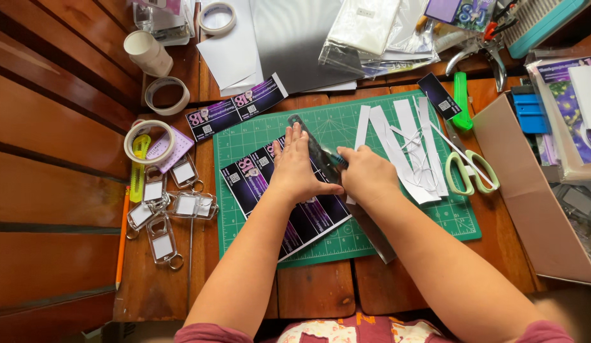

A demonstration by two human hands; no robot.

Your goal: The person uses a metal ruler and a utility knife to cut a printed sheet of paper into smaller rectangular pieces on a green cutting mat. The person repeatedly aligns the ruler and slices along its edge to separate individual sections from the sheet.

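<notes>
left hand [298, 166] flat, fingers spread, pressing metal ruler [321, 159] onto printed sheet [295, 209] | right hand [366, 176] fingers clenched on a craft knife [334, 159] at ruler's edge | sheet at centre of green cutting mat [346, 121] | paper strips [403, 143], scissors [467, 166] at 3 o'clock | keychains [162, 209] at 9 o'clock on tabletop [314, 292]

The slatted brown wooden desk [60, 159] carries a green gridded cutting mat [384, 235] under both grips, clear plastic keychains [162, 209] left of them.
</notes>
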